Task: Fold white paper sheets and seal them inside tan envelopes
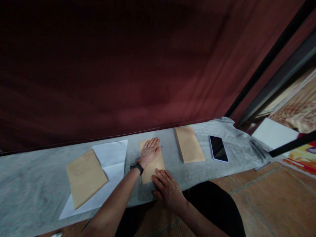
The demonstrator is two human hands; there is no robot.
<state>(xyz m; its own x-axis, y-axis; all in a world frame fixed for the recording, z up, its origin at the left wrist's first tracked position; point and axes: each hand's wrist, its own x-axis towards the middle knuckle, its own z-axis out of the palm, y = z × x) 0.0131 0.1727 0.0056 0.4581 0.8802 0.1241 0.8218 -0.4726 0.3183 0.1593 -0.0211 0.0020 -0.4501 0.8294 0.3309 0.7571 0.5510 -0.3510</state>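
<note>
A tan paper envelope (147,176) lies on the grey cloth-covered bench in front of me. Flat across its upper part rests my left hand (150,152), fingers extended, a black band on the wrist. My right hand (169,188) touches the envelope's lower right corner with its fingers stretched out. Neither hand grips anything. To the right is a stack of similar tan envelopes (190,144). At the left, more tan envelopes (86,177) lie partly over creased white paper (112,168).
A phone (219,148) with a dark screen lies right of the stack. The grey cloth (32,184) covers a narrow bench against a dark red panel (123,82). A black bar (269,59) and a white box (275,133) stand at the right, above a tiled floor (269,187).
</note>
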